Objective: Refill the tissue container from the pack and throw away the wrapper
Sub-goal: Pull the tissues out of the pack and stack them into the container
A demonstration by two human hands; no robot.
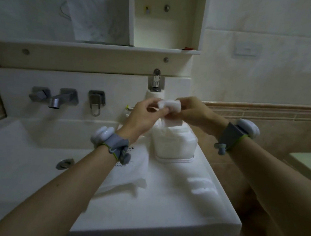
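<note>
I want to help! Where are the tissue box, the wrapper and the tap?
tissue container [174,146], head view, its front wall.
wrapper [129,171], head view, its printed middle.
tap [55,100], head view, its spout.

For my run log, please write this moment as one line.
left hand: pinches tissue | right hand: pinches tissue | container: full | wrapper: on counter

White tissues [169,105], white container [174,145] and white sink [29,146]; silver taps [60,97]; grey wristbands [116,146]; tan tile band [271,112] at right.
</note>
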